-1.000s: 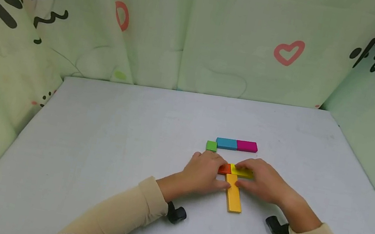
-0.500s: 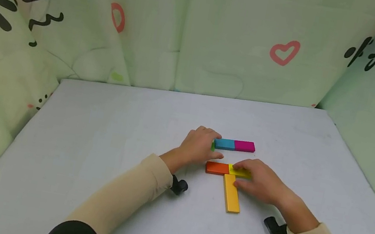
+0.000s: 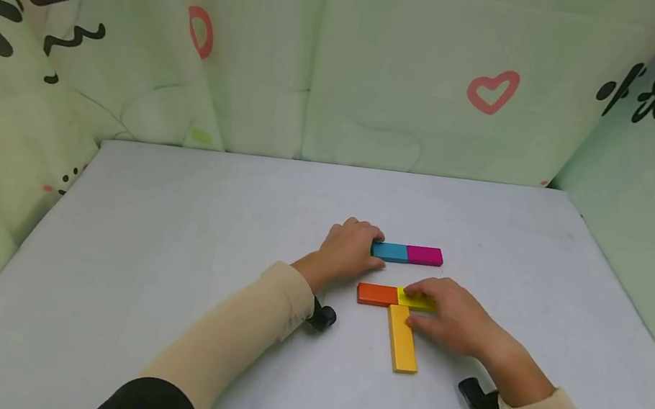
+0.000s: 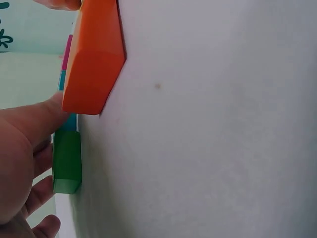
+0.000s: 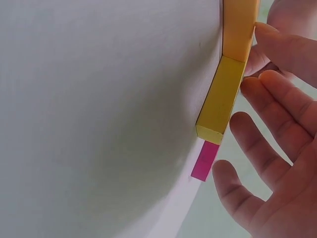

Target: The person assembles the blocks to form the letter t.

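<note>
My left hand [image 3: 349,248] is at the left end of the farther row, thumb in front and fingers behind, pinching a small green block [image 4: 67,156]. In the head view the hand hides most of that block. To its right lie a blue block [image 3: 390,252] and a magenta block [image 3: 424,255], end to end. My right hand [image 3: 458,319] rests with loosely extended fingers on a yellow block [image 5: 220,96], its thumb at an amber block [image 3: 402,342]. The yellow block meets an orange-red block [image 3: 376,295] end to end; the amber one runs toward me from their joint, forming a T.
The blocks lie flat on a white table [image 3: 189,282]. Pale green curtains [image 3: 392,62] with printed characters and hearts enclose its back and sides. A black wrist camera [image 3: 322,316] hangs under the left wrist, another black camera [image 3: 479,397] under the right.
My left hand has left the orange-red block and moved away from me to the green block, its fingers now around it. The right hand has stayed at the yellow block.
</note>
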A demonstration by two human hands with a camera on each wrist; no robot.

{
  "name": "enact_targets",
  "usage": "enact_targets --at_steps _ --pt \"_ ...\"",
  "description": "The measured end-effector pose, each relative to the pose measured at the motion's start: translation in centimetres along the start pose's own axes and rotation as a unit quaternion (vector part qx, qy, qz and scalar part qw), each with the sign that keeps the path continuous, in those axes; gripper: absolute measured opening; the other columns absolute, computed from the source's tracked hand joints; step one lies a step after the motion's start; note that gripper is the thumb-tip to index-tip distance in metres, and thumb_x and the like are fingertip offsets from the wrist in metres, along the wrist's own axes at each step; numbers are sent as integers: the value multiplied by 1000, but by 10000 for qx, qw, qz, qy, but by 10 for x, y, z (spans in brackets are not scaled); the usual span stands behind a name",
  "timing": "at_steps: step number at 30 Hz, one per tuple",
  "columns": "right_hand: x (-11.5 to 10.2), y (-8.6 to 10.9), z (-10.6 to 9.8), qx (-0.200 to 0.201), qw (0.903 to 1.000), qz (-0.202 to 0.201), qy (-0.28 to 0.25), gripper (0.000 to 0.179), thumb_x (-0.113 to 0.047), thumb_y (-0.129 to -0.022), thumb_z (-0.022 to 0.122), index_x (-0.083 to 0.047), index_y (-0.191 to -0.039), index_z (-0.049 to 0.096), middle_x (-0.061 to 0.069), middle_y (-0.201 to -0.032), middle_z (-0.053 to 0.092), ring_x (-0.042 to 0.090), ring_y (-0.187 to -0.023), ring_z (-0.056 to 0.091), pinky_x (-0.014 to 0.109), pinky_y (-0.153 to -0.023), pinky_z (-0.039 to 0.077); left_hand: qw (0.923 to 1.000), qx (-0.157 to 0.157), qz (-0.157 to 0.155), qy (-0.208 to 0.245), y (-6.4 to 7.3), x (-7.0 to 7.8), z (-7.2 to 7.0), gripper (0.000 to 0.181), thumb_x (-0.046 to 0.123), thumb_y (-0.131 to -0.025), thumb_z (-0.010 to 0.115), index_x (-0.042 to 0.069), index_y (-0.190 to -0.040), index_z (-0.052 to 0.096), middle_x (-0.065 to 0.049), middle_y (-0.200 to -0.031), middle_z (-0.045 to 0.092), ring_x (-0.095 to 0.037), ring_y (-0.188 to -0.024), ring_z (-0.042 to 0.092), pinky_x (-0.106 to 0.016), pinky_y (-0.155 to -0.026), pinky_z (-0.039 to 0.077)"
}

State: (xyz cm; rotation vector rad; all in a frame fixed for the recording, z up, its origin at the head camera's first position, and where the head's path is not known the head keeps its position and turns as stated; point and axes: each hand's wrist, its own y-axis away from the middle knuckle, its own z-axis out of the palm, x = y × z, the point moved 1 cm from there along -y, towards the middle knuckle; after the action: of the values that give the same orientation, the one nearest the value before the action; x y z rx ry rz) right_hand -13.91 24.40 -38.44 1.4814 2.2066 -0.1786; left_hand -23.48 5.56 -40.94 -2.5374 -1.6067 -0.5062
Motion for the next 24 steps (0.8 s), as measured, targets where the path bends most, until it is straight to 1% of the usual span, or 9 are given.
enact_targets --at_steps 3,6,9,12,14,16,18,21,24 --pt "-1 0 0 -13 10000 30 -11 42 -19 -88 77 -2 -125 65 12 -121 63 34 -113 54 54 -98 44 10000 74 3 67 -1 -2 1 44 40 -94 71 18 -132 65 2 -123 65 -17 -109 50 -33 -90 43" --pt "-1 0 0 -13 10000 60 -12 42 -19 -88 77 -2 -125 65 12 -122 63 34 -113 54 54 -98 44 9999 59 11 132 -1 -4 0 41 36 -94 71 19 -131 67 2 -122 66 -17 -108 50 -32 -90 43" --pt "-2 0 0 -22 10000 94 16 43 -19 -88 77 -2 -125 65 13 -122 63 34 -113 54 54 -98 45 9998 -121 30 182 0 -5 -4 39 32 -96 69 20 -133 65 2 -125 65 -18 -110 49 -33 -91 43" --pt "-3 -1 0 -25 9999 128 39 43 -20 -88 78 -2 -126 65 12 -122 63 34 -113 54 54 -98 45 9991 -349 18 231 1 -6 -7 39 25 -99 65 22 -138 62 2 -130 62 -19 -115 48 -35 -96 42" --pt "-3 -1 0 -21 9999 147 30 44 -20 -88 78 -2 -126 65 12 -122 63 34 -113 54 54 -98 45 9988 -401 -37 270 1 -6 -8 41 20 -101 62 23 -141 59 1 -135 60 -20 -119 48 -37 -99 42" --pt "-3 -1 0 -15 9999 168 7 44 -20 -88 78 -2 -126 65 12 -122 63 34 -113 54 54 -97 46 9989 -338 -113 295 0 -6 -8 42 17 -101 59 23 -143 58 0 -138 58 -21 -122 47 -39 -100 42" --pt "-3 -1 0 -12 9998 183 -14 44 -20 -88 78 -2 -126 65 12 -122 63 34 -113 54 54 -97 46 9993 -187 -178 278 0 -5 -8 41 18 -101 59 21 -142 58 0 -137 58 -22 -121 49 -40 -99 43" --pt "-2 -1 1 -3 9998 179 -34 43 -20 -88 78 -2 -125 66 12 -122 63 33 -113 55 54 -97 46 9992 8 -230 328 -1 -2 -6 38 23 -101 60 18 -138 60 0 -129 62 -20 -114 51 -38 -95 44" --pt "-1 -1 1 28 9999 133 -20 43 -19 -87 78 -3 -125 66 12 -121 64 33 -113 55 54 -97 46 9993 43 -154 342 -1 1 -5 39 30 -100 62 17 -137 61 2 -123 65 -18 -109 52 -36 -92 43"
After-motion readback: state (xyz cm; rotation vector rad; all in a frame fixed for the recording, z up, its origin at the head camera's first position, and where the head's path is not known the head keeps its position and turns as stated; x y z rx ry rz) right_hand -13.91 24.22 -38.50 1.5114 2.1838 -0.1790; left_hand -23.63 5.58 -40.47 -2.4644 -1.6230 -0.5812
